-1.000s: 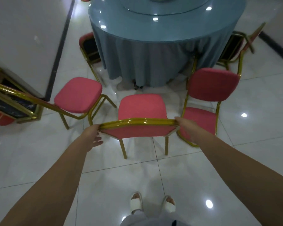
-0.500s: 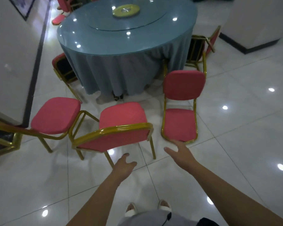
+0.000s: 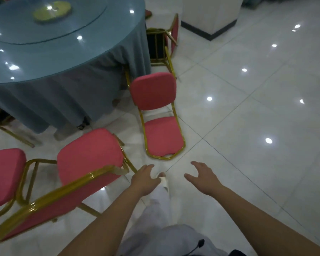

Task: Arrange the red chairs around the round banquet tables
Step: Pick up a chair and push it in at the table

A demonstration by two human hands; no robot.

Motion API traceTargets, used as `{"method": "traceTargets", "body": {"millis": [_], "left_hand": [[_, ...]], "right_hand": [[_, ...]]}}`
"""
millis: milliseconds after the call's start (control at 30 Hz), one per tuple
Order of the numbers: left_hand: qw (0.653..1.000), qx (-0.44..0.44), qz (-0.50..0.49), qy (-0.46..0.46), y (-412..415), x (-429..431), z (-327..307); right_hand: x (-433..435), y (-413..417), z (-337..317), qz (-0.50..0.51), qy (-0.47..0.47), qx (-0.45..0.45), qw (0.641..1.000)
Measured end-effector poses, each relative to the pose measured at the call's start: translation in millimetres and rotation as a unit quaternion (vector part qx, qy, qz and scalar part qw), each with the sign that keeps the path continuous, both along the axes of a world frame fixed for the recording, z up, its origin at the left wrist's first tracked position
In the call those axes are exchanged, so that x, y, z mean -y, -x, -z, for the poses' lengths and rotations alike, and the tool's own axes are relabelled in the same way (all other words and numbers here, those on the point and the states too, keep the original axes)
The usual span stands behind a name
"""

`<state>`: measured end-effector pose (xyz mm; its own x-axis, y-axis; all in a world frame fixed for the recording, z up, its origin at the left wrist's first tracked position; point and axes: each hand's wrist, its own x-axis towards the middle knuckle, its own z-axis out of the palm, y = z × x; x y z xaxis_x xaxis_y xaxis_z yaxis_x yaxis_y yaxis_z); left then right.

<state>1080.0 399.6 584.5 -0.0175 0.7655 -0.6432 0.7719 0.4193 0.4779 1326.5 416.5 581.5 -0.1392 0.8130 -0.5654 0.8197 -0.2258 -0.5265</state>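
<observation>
A round banquet table [image 3: 59, 58] with a blue cloth and a glass top fills the upper left. An upright red chair [image 3: 87, 157] with a gold frame stands at the lower left, its seat toward the table. A second red chair [image 3: 153, 95] lies tipped on its back on the floor to the right of it, its legs under the cloth. My left hand [image 3: 145, 179] and my right hand [image 3: 203, 175] are both open and empty, held in the air just short of the tipped chair's lower edge.
Another red chair seat [image 3: 4, 174] shows at the far left. A further chair [image 3: 164, 41] lies tipped against the table's right side. A white pillar base [image 3: 211, 17] stands at the back. Glossy white floor tiles [image 3: 257, 117] spread to the right.
Both hands let go of the upright chair's backrest and swung right toward the tipped chair. The view turned right with them, and one foot has stepped forward.
</observation>
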Motion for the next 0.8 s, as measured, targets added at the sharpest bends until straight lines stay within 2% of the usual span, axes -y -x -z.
{"method": "traceTargets", "body": {"millis": [200, 333, 467, 667, 800], "left_hand": [[0.998, -0.056, 0.034, -0.007, -3, -115, 34], [0.998, -0.054, 0.029, 0.033, -6, -175, 45], [0.994, -0.076, 0.052, 0.063, -8, -225, 55], [0.995, -0.075, -0.005, 0.072, -17, -270, 59], [0.989, -0.088, -0.093, 0.079, -26, -279, 60]], "right_hand": [[-105, -14, 0, -0.051, 0.01, 0.09, 0.995], [-167, -22, -3, -0.088, 0.043, 0.161, 0.982], [-219, -26, -3, -0.11, 0.048, 0.183, 0.976], [-276, -42, 11, -0.134, 0.067, 0.178, 0.973], [-320, -62, 23, -0.203, 0.068, 0.19, 0.958]]}}
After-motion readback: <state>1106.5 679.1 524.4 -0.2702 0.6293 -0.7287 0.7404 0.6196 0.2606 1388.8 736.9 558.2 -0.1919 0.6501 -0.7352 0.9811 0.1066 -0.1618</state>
